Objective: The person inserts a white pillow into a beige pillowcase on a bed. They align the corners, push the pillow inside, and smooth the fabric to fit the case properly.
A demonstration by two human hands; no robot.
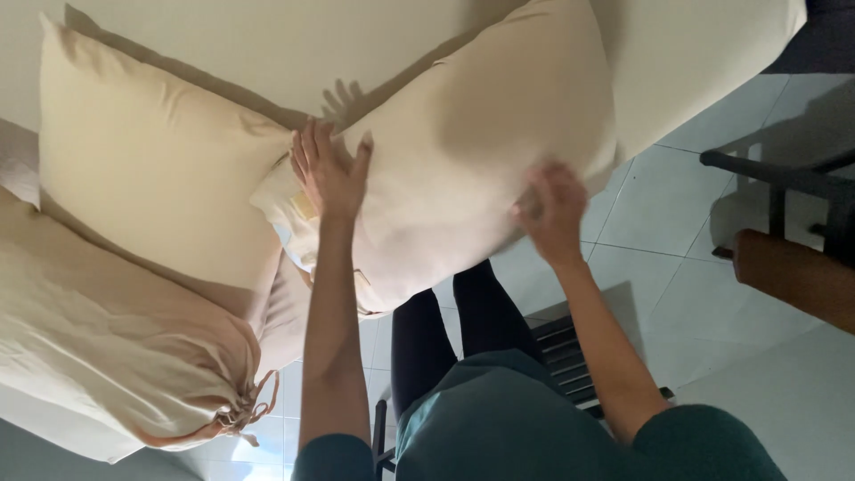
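A cream pillow [472, 142] lies at the edge of a bed with a pale sheet [249, 44]. My left hand [328, 174] rests flat on the pillow's left end, fingers apart, beside the open end of the case where a bit of the inner pillow shows. My right hand [552, 214] is blurred and curls over the pillow's lower right edge. My legs in dark leggings [454, 330] stand just below the pillow.
A second cream pillow [151, 169] lies to the left, touching the first. Below it sits a cream bolster [116, 356] with a tied drawstring end. Pale floor tiles [677, 223], a dark chair frame [784, 178], a brown wooden piece [793, 276] and a black slatted stool [570, 356] are at the right.
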